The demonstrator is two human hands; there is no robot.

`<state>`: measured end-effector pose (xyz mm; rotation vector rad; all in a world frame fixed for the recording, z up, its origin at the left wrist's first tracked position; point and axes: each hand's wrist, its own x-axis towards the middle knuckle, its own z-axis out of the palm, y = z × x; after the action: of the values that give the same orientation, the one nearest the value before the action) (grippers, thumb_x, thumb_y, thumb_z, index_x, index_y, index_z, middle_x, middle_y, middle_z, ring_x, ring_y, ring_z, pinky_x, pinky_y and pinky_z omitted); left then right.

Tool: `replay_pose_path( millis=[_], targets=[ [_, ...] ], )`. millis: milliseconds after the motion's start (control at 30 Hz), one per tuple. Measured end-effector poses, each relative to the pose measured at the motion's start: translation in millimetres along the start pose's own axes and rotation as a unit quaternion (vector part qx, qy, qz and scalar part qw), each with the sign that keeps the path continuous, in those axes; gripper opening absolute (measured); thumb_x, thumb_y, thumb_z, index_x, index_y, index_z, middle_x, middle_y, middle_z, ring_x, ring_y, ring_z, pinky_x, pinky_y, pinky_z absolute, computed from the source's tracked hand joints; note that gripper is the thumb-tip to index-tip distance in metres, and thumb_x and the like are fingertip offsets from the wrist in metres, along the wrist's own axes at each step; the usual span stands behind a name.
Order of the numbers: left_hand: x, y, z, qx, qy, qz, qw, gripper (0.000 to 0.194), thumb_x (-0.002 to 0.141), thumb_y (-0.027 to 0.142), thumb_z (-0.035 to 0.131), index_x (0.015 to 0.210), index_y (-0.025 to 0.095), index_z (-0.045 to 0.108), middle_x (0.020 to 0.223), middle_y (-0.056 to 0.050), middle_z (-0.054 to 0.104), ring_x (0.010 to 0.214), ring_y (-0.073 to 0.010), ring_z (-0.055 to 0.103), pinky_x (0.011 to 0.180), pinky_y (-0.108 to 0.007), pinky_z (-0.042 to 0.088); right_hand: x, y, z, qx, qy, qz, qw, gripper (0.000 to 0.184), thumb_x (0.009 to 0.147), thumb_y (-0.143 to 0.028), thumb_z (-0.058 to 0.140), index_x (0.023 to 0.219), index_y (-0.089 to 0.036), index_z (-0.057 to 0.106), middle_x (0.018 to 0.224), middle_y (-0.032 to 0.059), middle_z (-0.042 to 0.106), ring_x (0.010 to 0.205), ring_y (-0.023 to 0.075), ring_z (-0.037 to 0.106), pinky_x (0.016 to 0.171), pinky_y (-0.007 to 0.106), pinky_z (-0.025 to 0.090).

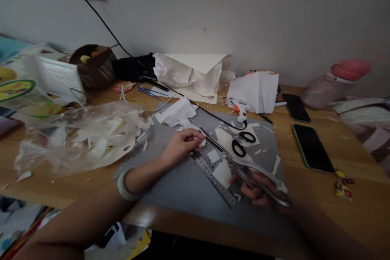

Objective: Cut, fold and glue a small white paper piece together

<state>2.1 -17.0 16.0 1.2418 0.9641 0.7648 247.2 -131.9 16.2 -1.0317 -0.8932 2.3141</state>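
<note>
My left hand [183, 146], with a pale green bangle [122, 187] on its wrist, pinches a small piece of white paper [203, 141] over the grey cutting mat [170, 189]. Large metal scissors [248, 165] are gripped in my right hand [257, 191], their blades pointing up and left with the tips close to that piece. Below the blades lie a steel ruler [213, 176] and loose white paper scraps [223, 173]. Just beyond them rests a second pair of scissors [238, 148] with black handles.
Left stands a clear plastic bag [85, 162] of paper offcuts. A white glue gun [241, 110] with a black cord lies behind the mat. Two phones [313, 148] [295, 107] and a pink bottle [326, 87] are at right. Folded white paper [189, 73] stands by the wall.
</note>
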Motion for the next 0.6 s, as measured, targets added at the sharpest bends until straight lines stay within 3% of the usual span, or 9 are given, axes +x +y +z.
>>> replay_pose_path(
  millis=[200,600],
  targets=[
    [-0.7,-1.4,0.8,-0.001,0.003,0.008,1.0,0.015,0.068,0.028,0.064,0.075,0.015,0.062,0.08,-0.001,0.061,0.052,-0.0053,0.05,0.05,-0.019,0.044,-0.1,0.7,-4.0,-0.001,-0.017,-0.014,1.0,0.058,0.076,-0.061,0.051,0.111,-0.015,0.055,0.059,-0.0077,0.034,0.04,0.0016,0.014,0.033,0.018,0.009],
    [-2.2,2.8,1.4,-0.001,-0.002,0.0,1.0,0.012,0.067,0.025,0.065,0.073,0.015,0.061,0.07,0.002,0.057,0.051,-0.0055,0.048,0.051,-0.019,0.041,0.1,-5.2,1.0,-0.01,-0.026,-0.013,1.0,0.049,0.077,-0.06,0.051,0.099,-0.016,0.056,0.059,-0.0086,0.03,0.038,0.0005,0.012,0.032,0.017,0.007]
  ],
)
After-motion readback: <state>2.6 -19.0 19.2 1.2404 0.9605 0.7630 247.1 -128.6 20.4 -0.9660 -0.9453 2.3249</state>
